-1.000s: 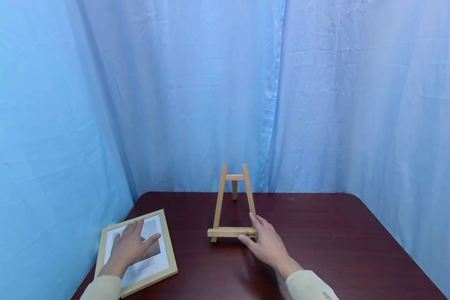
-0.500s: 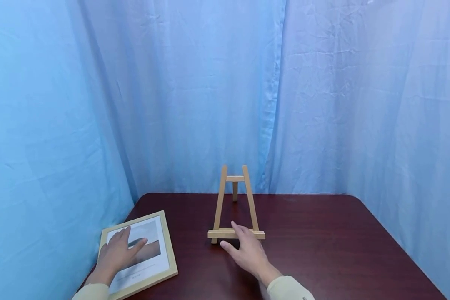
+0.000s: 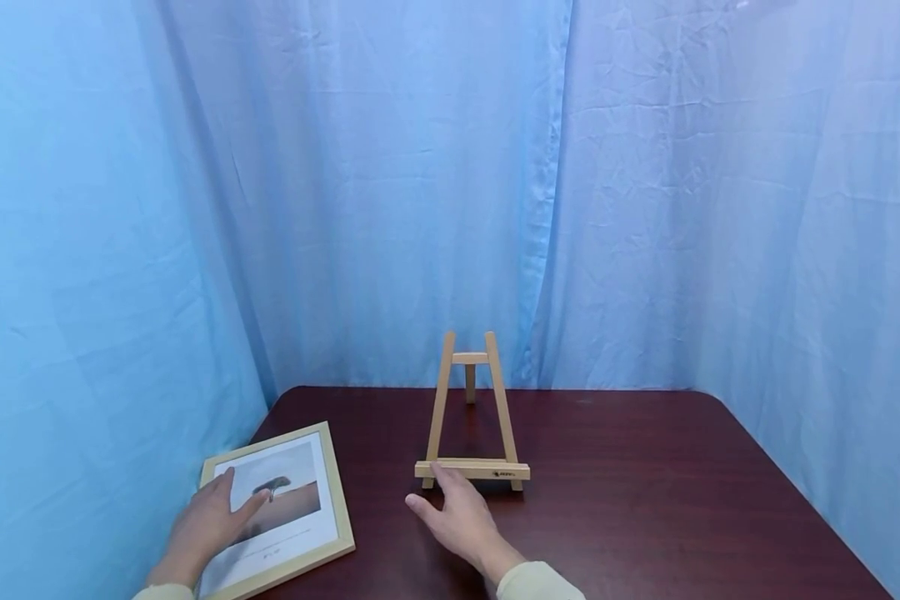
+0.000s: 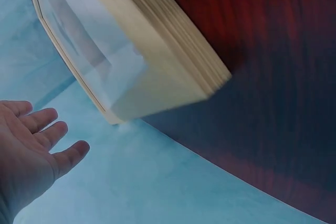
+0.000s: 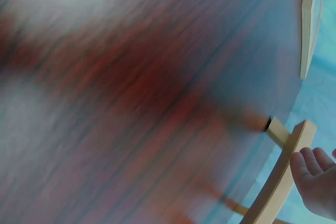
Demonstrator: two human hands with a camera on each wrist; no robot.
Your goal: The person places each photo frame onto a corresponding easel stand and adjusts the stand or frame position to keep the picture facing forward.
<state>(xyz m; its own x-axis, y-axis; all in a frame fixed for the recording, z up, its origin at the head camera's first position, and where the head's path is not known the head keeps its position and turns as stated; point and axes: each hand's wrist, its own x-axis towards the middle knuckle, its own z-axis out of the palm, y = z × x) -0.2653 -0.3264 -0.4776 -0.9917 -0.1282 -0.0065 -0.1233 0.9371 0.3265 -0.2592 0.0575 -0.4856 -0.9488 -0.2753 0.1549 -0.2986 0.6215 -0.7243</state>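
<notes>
Picture frame (image 3: pixel 347 533) laid face up, small easel (image 3: pixel 501 404) stood upright.
The frame, made of pale wood around a white-bordered print (image 3: pixel 300 497), is set askew near the left edge of the dark red table (image 3: pixel 630 483). The easel, built of light wood, is propped by a rear leg (image 3: pixel 470 387); its front ledge (image 3: pixel 476 471) is marked with a dark logo (image 3: pixel 503 474).
</notes>
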